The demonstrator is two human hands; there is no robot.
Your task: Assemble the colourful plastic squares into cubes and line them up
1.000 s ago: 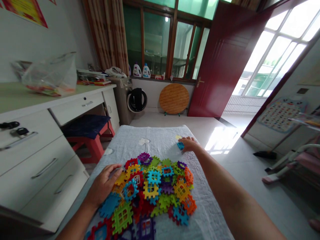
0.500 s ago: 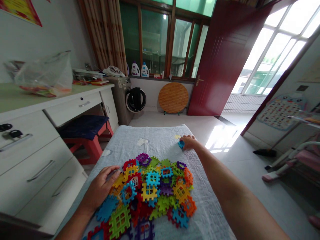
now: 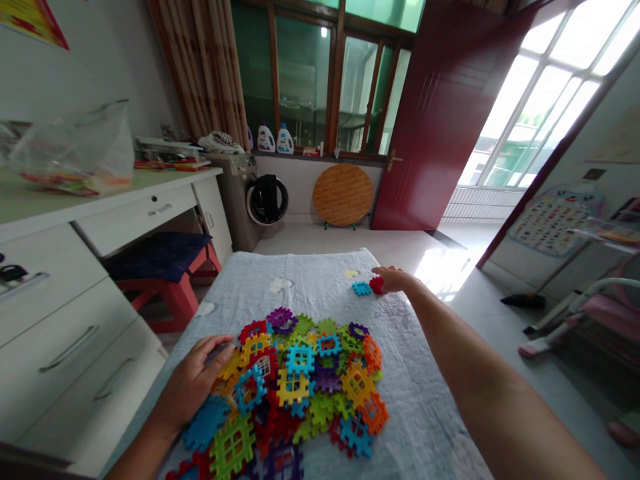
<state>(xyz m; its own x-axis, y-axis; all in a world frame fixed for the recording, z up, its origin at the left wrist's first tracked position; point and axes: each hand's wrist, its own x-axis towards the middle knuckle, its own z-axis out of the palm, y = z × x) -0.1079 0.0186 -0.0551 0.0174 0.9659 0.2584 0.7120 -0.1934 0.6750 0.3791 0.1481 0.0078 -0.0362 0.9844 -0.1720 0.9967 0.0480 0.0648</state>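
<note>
A heap of colourful plastic interlocking building pieces (image 3: 293, 387), many with window-shaped openings, lies on the cloth-covered surface before me. My left hand (image 3: 196, 380) rests at the heap's left edge beside the yellow pieces, fingers loosely bent, thumb apart, holding nothing. Beyond the heap, at the far right of the cloth, my right hand (image 3: 395, 279) has its fingers on a red building piece (image 3: 377, 285); the hand partly hides it. Just left of that red piece, a blue square building piece (image 3: 361, 288) lies flat on the cloth.
A pale blue cloth (image 3: 300, 273) covers the surface. On the left stand a white desk (image 3: 135, 207) and a red stool with a dark cushion (image 3: 160, 257). A washing machine (image 3: 235, 200), a round wooden tabletop (image 3: 343, 195) and a dark red door (image 3: 425, 133) are farther back.
My right hand has shifted slightly right, off the blue piece, which now lies uncovered. A red piece has come into view at its fingers. My left hand stays beside the heap; the view has turned slightly.
</note>
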